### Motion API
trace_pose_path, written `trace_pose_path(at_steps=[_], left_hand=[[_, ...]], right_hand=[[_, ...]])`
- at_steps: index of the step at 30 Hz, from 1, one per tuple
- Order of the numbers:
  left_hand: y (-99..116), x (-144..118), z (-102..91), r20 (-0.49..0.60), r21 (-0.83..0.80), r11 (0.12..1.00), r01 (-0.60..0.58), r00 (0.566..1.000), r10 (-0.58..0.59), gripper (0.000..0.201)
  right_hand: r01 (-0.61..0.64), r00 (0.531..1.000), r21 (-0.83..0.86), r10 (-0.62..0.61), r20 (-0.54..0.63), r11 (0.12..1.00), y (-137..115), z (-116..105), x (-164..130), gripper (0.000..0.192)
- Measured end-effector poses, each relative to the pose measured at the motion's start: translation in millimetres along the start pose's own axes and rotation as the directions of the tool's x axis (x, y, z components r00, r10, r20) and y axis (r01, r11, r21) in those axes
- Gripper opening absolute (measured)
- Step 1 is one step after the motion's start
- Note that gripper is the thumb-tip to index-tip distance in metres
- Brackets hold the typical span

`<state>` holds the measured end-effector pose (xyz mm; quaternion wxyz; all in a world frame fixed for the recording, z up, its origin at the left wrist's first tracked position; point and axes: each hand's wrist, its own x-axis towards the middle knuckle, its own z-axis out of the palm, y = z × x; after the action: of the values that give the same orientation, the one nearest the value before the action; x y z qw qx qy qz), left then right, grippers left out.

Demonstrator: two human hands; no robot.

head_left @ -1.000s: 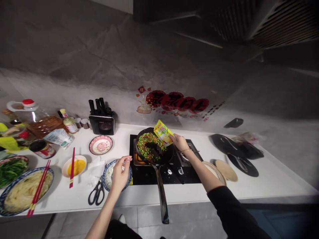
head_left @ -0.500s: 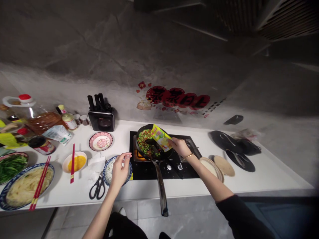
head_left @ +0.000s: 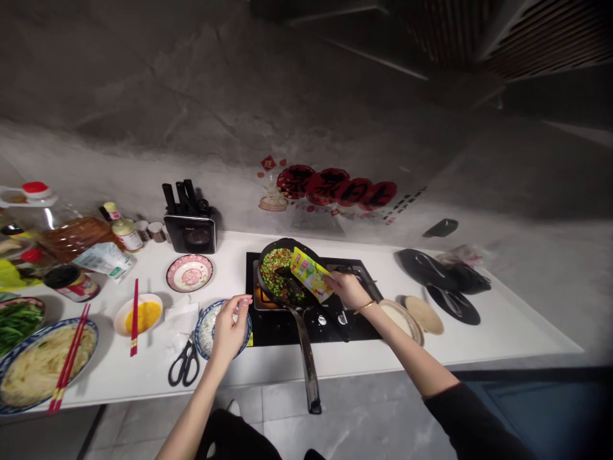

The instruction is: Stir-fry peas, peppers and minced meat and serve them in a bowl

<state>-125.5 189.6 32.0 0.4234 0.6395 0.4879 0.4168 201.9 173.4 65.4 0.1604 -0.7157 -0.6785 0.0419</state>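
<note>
The right hand [head_left: 348, 289] grips a yellow seasoning packet [head_left: 310, 273] by its near right corner and holds it tilted over the black frying pan [head_left: 287, 276], which sits on the stove [head_left: 335, 319] with chopped green and red bits inside and its long handle pointing toward the near edge of the bench [head_left: 479, 345]. The left hand [head_left: 228, 326] hovers with loosely curled, narrow fingers over the blue-rimmed bowl [head_left: 207, 329] just left of the stove, and holds nothing that I can make out. Black scissors [head_left: 184, 365] lie near, left of that bowl. Further left there is a small dish of yellow egg [head_left: 143, 314] with red chopsticks [head_left: 134, 316] laid across it, and a pink plate [head_left: 189, 273] beyond it. A knife block [head_left: 189, 231] stands against the far wall. At the far left edge lies a plate of noodles [head_left: 33, 367].
</note>
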Motion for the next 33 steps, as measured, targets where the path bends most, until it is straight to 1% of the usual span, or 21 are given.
trace_pose_path(at_steps=[4,8,17,21,26,33], left_hand=[[-2.4,0.6,-3.7,-0.010,-0.011,1.000,0.007,1.000,-0.008,0.032],[-2.3,1.8,-7.5,-0.032,-0.003,1.000,0.025,0.999,-0.025,0.032],[-7.5,2.9,-14.1,-0.062,0.013,0.997,0.074,0.995,-0.073,0.035],[-9.3,3.6,-14.0,-0.059,0.007,0.997,0.075,0.995,-0.075,0.035],[-9.0,3.6,-11.6,-0.058,0.000,0.999,0.034,0.998,-0.034,0.034],[-8.3,3.1,-10.3,-0.047,-0.009,1.000,0.026,0.999,-0.026,0.033]], right_hand=[[0.022,1.000,-0.017,-0.022,0.019,1.000,1.7,4.8,8.8,0.034],[0.035,0.999,-0.042,-0.034,0.025,0.999,3.7,9.9,25.2,0.033],[-0.030,0.999,-0.076,0.028,-0.032,0.997,7.5,27.0,64.8,0.030],[-0.054,0.998,-0.082,0.051,-0.041,0.995,7.9,27.6,74.7,0.030],[-0.041,0.999,-0.064,0.040,-0.023,0.997,5.1,23.7,77.0,0.030],[-0.006,1.000,-0.024,0.006,-0.014,1.000,-3.3,26.9,61.2,0.034]])
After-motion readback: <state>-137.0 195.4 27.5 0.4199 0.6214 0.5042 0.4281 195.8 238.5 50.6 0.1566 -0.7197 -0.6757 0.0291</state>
